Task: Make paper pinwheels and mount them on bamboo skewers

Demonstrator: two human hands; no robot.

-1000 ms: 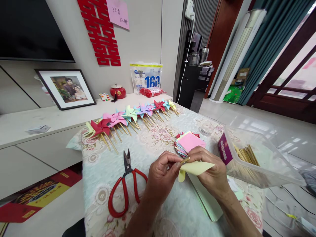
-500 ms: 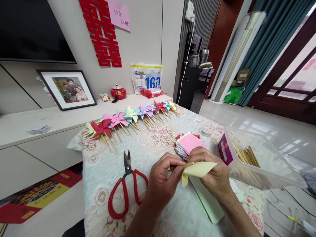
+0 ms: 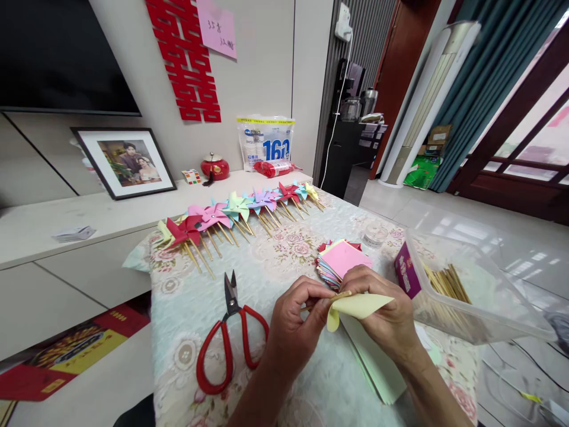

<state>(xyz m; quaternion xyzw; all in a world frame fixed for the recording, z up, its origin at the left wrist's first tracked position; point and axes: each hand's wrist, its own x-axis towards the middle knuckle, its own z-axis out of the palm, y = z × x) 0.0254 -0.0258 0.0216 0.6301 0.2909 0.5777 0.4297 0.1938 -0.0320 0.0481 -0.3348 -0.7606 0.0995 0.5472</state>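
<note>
Look at that: in the last second the slim tan wooden stick has slid rightward, its tip poking farther past your left thumb, and the curled pale-yellow paper sheet has drifted slightly right too. Your left hand pinches the stick; your right hand clasps the paper, both raised over the floral-covered counter. The stick's long axis runs crosswise, rising gently rightward, its tip aimed at your right fingers, the paper just on your side of it. Whether tip touches paper, you can't tell.
</note>
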